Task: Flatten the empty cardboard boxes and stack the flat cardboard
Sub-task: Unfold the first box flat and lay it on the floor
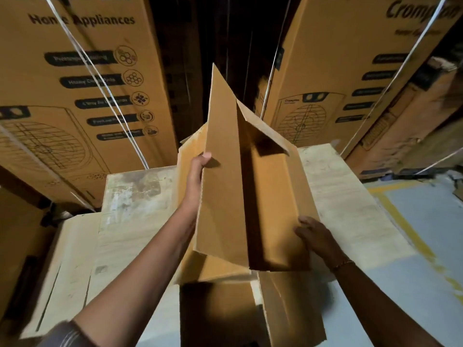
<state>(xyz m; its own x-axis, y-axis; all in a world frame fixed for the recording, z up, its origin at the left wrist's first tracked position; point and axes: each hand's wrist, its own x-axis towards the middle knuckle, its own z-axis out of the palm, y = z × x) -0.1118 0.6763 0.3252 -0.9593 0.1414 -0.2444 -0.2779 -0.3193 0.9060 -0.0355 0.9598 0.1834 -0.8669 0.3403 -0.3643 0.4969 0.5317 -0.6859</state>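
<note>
I hold a plain brown cardboard box (225, 196) up in the middle of the view, partly collapsed, its flaps standing open at the top. My left hand (198, 169) grips its left panel edge, thumb on the inside face. My right hand (315, 236) holds the lower right side, fingers curled over the panel. Below it lies a pile of brown cardboard (215, 309), partly in shadow. Pale flat sheets (333, 196) lie spread on the floor underneath.
Tall printed appliance cartons bound with white straps stand at the left (75, 96) and at the right (350, 83), with a dark gap between them. A grey floor with a yellow line (413, 236) shows at the right.
</note>
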